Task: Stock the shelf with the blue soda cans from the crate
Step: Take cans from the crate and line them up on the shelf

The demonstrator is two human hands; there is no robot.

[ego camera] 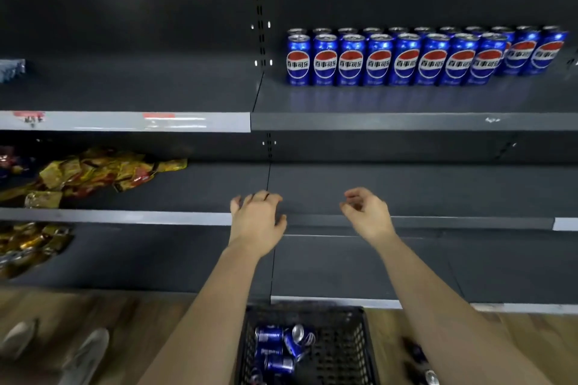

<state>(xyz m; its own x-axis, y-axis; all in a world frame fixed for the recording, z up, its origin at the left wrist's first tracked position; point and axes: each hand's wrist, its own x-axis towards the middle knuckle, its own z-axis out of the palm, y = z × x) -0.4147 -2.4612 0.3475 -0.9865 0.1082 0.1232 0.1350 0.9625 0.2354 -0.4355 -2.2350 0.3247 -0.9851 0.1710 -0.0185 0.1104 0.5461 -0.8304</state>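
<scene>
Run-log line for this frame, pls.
left hand open, empty | right hand open, empty | blue soda cans: two rows on shelf | crate: loose cans inside

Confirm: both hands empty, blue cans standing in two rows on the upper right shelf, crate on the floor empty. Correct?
Wrong on the crate: the head view shows several loose cans lying in it. The rest stands: the left hand and right hand hold nothing, and the shelved cans stand in two rows on the upper right shelf.
</scene>
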